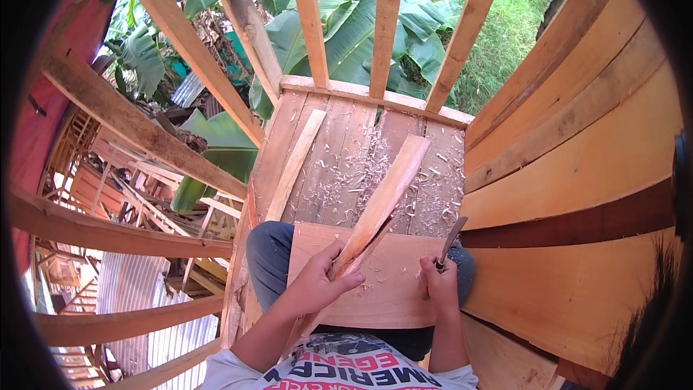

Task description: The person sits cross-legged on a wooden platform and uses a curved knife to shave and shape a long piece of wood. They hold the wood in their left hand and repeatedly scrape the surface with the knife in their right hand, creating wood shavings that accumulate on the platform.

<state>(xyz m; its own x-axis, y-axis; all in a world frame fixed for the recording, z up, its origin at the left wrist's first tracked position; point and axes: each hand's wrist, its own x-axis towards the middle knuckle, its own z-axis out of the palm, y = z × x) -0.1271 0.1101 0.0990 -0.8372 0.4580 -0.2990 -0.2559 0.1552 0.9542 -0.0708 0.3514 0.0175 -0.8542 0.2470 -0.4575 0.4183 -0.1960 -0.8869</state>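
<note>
Biggest first: R side is a wall of wide boards [577,180], w/ upright wooden slats [386,22] along the far and L sides. Thru the gaps — big green leaves [346,29] ahead, corrugated sheets [130,296] lower L. Plank floor [289,119] fills the middle.

Person sits w/ knees out, blue trousers [267,253], light shirt [361,368]; a flat lap board [401,267] lies across the thighs. Over it slants the long wood pc [390,188], its far end up toward the R over the floor, near end down L by the shirt. A dark split shows along its R side, just beyond the grip. A thinner wood strip [296,166] lies on the floor, L of the pc and apart from it.

L hand [323,282] is wrapped around the long wood pc on its nearer half, thumb on the R side; most of the length sticks out past the fingers, a short bit runs back under the wrist. R hand [440,282] is closed on the handle of a knife [455,235], blade angled up & R, well apart from the wood, near the R knee.

Smallest: pale curled shavings [350,191] all over the floor, few bits on the lap board. Writing: shirt front has large red & dark print, upside down in this view.
</note>
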